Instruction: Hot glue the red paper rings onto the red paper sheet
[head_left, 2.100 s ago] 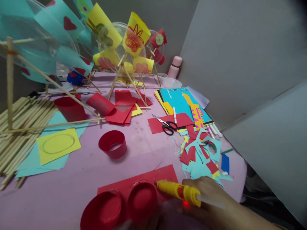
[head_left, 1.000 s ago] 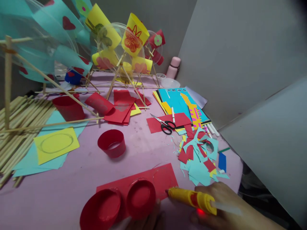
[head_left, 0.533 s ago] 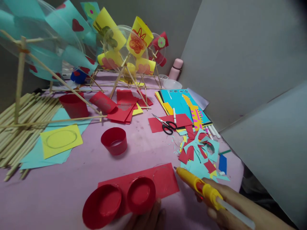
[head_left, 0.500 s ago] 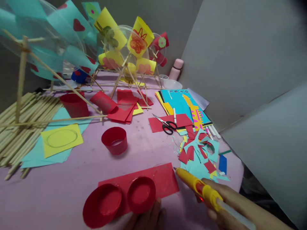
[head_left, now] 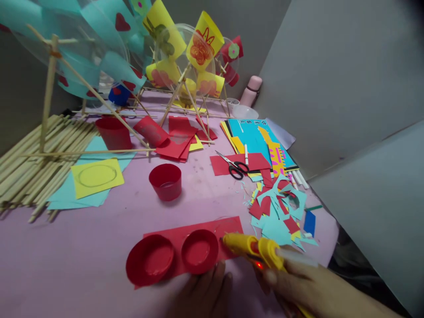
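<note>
Yellow glue gun (head_left: pixel 245 246), red strip (head_left: pixel 228 227)

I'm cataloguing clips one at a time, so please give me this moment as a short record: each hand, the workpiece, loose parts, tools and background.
Right hand: holding a yellow glue gun, its tip over the right part of the red strip; contact unclear
Left hand: at the strip's near edge, by the right-hand ring
Workpiece: red strip with two red paper rings standing on it
Loose part: another red ring, apart on the table
Tool nearby: black-handled scissors
Right side: paper scraps
Background: pink bottle
</note>
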### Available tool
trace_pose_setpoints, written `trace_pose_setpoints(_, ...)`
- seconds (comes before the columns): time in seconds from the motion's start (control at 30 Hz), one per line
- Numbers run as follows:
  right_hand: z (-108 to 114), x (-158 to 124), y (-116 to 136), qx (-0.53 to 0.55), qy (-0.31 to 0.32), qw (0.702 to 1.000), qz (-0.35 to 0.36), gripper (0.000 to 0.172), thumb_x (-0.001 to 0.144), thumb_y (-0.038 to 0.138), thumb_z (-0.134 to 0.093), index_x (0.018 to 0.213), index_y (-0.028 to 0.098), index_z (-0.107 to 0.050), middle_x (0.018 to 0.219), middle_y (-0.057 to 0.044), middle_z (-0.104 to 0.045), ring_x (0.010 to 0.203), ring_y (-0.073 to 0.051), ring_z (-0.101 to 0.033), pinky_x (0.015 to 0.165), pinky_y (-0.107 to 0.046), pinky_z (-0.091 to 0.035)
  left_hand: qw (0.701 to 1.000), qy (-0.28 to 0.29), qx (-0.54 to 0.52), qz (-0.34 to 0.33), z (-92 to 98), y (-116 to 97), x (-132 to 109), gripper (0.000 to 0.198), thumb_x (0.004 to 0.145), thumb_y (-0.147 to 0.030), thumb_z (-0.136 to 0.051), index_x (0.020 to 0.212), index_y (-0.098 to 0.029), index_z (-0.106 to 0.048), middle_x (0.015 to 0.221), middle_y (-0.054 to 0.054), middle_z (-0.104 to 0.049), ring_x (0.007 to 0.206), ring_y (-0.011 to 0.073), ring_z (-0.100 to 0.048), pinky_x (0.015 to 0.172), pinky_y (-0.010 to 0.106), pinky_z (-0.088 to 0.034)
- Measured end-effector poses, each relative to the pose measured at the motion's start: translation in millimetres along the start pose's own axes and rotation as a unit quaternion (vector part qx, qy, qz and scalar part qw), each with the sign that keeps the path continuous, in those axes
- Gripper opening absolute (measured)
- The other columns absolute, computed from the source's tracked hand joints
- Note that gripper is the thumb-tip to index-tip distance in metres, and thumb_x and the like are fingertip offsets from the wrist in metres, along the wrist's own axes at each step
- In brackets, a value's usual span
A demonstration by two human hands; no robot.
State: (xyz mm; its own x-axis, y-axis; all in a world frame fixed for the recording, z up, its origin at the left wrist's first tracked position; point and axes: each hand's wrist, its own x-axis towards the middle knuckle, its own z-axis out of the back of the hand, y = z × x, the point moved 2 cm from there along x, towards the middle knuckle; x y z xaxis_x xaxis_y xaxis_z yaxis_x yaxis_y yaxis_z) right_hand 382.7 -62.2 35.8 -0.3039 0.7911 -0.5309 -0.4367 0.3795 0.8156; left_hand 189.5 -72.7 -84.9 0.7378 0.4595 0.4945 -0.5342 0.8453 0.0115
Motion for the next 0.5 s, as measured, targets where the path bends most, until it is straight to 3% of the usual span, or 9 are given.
trace_pose_setpoints(0.1,0,5,-8,0.023,0.027,0.999,-0.012,0.041,0.094,0.06,-0.044,0.077,0.023,-0.045,0.067,0.006,-0.045,0.056,-0.009,-0.041,0.046,-0.018,-0.033,1.0,-0.005,-0.021,0.003,-0.2,1,0,0.041,0.102,-0.033,-0.021,0.11,-0.019,-0.059,0.105,0.001,-0.075,0.099,0.0173,-0.063,0.085,0.032,-0.043)
trace_pose_setpoints(0.37,-1,15,-12,0.012,0.033,0.999,0.027,0.046,0.093,0.065,-0.042,0.074,0.022,-0.041,0.065,0.007,-0.042,0.055,-0.008,-0.039,0.046,-0.018,-0.031,1.0,0.003,-0.024,-0.004,4.7,0,2,0.044,0.102,-0.029,-0.016,0.111,-0.019,-0.058,0.105,0.002,-0.075,0.1,0.018,-0.062,0.087,0.032,-0.042)
trace_pose_setpoints(0.5,-1,14,-13,-0.003,0.039,0.999,0.007,0.048,0.091,0.067,-0.04,0.076,0.022,-0.041,0.062,0.007,-0.042,0.053,-0.009,-0.038,0.046,-0.019,-0.03,1.0,0.008,-0.02,-0.006,3.2,-1,1,0.044,0.102,-0.027,-0.016,0.112,-0.018,-0.058,0.106,0.003,-0.075,0.1,0.0191,-0.063,0.087,0.033,-0.043)
